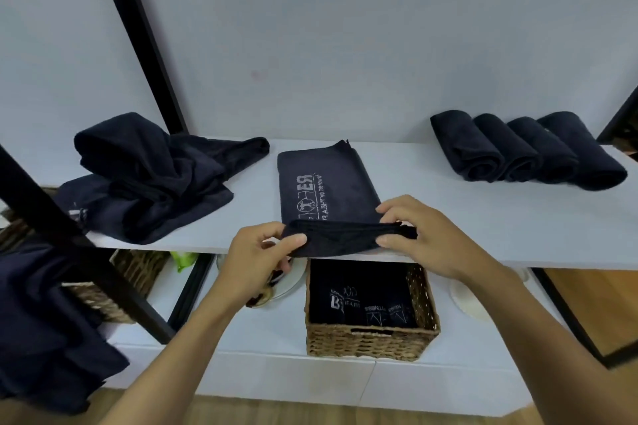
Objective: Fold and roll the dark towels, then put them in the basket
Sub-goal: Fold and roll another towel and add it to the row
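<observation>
White shelf (448, 217) above the basket (366, 342): your left hand (262, 252) and right hand (414, 235) pinch the near end of the folded towel (324, 183), starting its roll. Four rolled towels (518, 148) up-right of the basket still need putting in; the loose pile (155, 176) up-left is unfolded.

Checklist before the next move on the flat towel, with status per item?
1. Left hand grip on the near edge of the folded towel: ok, pinching.
2. Right hand grip on the same edge: ok, pinching.
3. Folded towel lies flat on the shelf: ok.
4. Rolling path apart from the unfolded pile and the rolled towels: ok.
5. Room in the basket: cannot tell; it already holds towels.
6. Lifted edge corners even: cannot tell, fingers cover them.
</observation>
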Demonstrator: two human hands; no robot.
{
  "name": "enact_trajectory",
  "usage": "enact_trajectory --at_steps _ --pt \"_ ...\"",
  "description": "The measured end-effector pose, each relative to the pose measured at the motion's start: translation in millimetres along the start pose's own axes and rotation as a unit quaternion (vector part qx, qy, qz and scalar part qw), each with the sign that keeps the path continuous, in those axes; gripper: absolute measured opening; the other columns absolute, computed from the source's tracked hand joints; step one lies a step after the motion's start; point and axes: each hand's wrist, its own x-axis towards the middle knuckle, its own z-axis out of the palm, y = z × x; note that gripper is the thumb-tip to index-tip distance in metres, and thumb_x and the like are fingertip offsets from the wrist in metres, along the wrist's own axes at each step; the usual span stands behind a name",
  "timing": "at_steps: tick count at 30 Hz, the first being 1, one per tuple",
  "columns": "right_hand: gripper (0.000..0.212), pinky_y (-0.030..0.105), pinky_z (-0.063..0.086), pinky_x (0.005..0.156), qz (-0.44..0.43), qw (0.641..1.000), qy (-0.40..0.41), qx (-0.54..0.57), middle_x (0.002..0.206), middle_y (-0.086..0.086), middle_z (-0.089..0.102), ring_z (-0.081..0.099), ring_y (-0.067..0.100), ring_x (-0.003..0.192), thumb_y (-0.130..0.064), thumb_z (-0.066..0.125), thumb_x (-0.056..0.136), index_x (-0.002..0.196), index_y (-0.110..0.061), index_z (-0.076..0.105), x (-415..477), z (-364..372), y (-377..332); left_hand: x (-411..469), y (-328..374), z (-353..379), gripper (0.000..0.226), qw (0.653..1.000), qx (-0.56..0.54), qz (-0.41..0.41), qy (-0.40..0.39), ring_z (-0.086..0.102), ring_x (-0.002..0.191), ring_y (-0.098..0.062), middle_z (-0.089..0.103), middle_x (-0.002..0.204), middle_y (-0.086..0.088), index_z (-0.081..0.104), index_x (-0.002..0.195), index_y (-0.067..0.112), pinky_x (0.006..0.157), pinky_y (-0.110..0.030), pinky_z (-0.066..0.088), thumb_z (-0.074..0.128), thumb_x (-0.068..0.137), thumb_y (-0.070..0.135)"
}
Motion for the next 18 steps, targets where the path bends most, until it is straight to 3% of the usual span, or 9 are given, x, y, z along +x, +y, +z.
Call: enact_trajectory --at_steps 4,8,11,13,15,16,18 --pt "0.004 0.017 0.04 0.075 0.061 0.997 0.005 0.045 0.096 -0.014 0.065 0.058 0.003 0.089 -0.028 0.061 0.094 0.095 -0.029 0.064 20.0 7.9 8.7 6.3 -1.4 7.9 0.036 0.997 0.004 -0.07 0.034 0.053 0.046 -0.02 0.052 0.052 -0.005 0.056 0.061 0.009 0.047 -0.019 0.038 0.068 0.088 0.028" --pt "0.023 0.026 0.044 0.088 0.088 0.994 0.054 -0.035 0.109 -0.017 0.055 0.052 0.007 0.101 -0.036 0.062 0.092 0.115 -0.032 0.058 25.9 24.5 18.3 12.0 -4.5 12.8 0.046 0.989 0.023 -0.122 0.079 0.049 0.042 -0.02 0.05 0.052 -0.004 0.053 0.07 -0.005 0.047 -0.023 0.036 0.072 0.085 0.035" --pt "0.029 0.03 0.045 0.079 -0.085 0.961 0.145 -0.221 0.104 -0.007 0.055 0.052 0.015 0.092 -0.013 0.072 0.084 0.109 -0.027 0.066 22.7 32.1 19.1 17.2 -1.1 16.3 0.035 0.984 0.061 -0.133 0.102 0.049 0.038 -0.017 0.056 0.05 0.002 0.061 0.071 0.004 0.043 -0.021 0.038 0.074 0.083 0.033" --pt "0.026 0.031 0.038 0.076 -0.206 0.924 0.138 -0.291 0.096 -0.007 0.061 0.055 0.018 0.087 -0.006 0.073 0.077 0.096 -0.025 0.072 18.0 33.5 24.0 20.7 1.7 16.5 0.023 0.981 0.081 -0.14 0.106 0.049 0.035 -0.015 0.061 0.054 0.001 0.064 0.076 0.011 0.042 -0.021 0.039 0.074 0.082 0.031" --pt "0.017 0.03 0.033 0.083 -0.234 0.919 0.091 -0.305 0.102 -0.013 0.063 0.057 0.013 0.095 -0.033 0.064 0.087 0.103 -0.029 0.071 12.6 30.9 29.9 23.8 1.7 15.1 0.014 0.979 0.108 -0.138 0.104 0.049 0.034 -0.014 0.062 0.056 -0.001 0.064 0.082 0.018 0.043 -0.022 0.042 0.073 0.082 0.029" --pt "0.028 0.029 0.033 0.086 -0.207 0.927 0.057 -0.309 0.109 -0.015 0.063 0.056 0.01 0.1 -0.047 0.06 0.088 0.11 -0.031 0.067 9.9 28.8 32.5 24.6 2.6 14.6 0.012 0.978 0.124 -0.133 0.103 0.05 0.035 -0.013 0.061 0.055 0.0 0.062 0.084 0.022 0.045 -0.023 0.044 0.072 0.083 0.029" --pt "0.044 0.029 0.035 0.089 -0.173 0.926 0.011 -0.334 0.117 -0.016 0.061 0.056 0.009 0.106 -0.055 0.063 0.083 0.12 -0.031 0.062 8.0 24.9 36.9 24.1 3.5 14.8 0.013 0.972 0.177 -0.114 0.102 0.057 0.045 -0.014 0.059 0.054 0.003 0.056 0.088 0.027 0.054 -0.028 0.05 0.069 0.085 0.031"
